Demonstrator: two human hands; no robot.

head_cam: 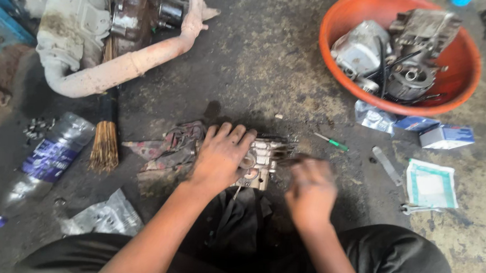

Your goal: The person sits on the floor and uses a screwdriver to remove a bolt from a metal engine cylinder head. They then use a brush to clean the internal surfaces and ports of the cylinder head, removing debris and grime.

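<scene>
My left hand (220,156) lies flat on a small grey metal engine part (261,162) on the dark floor, pressing it down with fingers spread over its top. My right hand (309,189) is blurred beside the part's right end, closed around a thin dark tool whose tip meets the part. A dirty red rag (169,145) lies just left of my left hand.
An orange basin (464,64) with several engine parts sits at the upper right. A green-handled screwdriver (333,141), small boxes (445,135), a packet (431,184) and a flat wrench (386,164) lie at right. A brush (106,141), plastic bottle (56,150) and exhaust pipe (120,68) lie at left.
</scene>
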